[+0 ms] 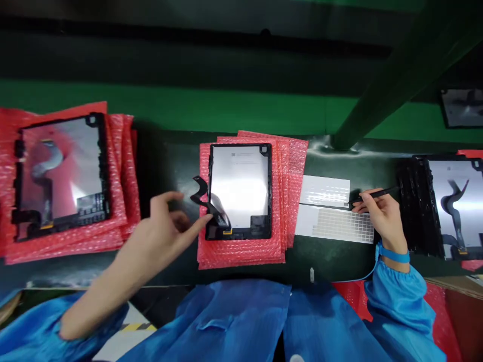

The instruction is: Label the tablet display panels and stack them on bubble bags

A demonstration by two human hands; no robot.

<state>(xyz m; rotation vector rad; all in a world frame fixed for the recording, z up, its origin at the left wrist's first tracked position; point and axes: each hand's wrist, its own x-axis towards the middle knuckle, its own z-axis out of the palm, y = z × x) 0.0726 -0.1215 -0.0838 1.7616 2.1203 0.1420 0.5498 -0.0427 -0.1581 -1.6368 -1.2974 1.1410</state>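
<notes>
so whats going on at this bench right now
A person in blue sleeves works at a dark bench. Their left hand touches the black flex cable curling off the left edge of a tablet panel, which lies on a stack of red bubble wrap. Their right hand holds a thin black tool over white label sheets. More panels sit at far left and right.

The left hand (pixel 166 223) reaches forward with fingers loosely spread, while the right hand (pixel 381 211) pinches closed, wrist bent.
</notes>
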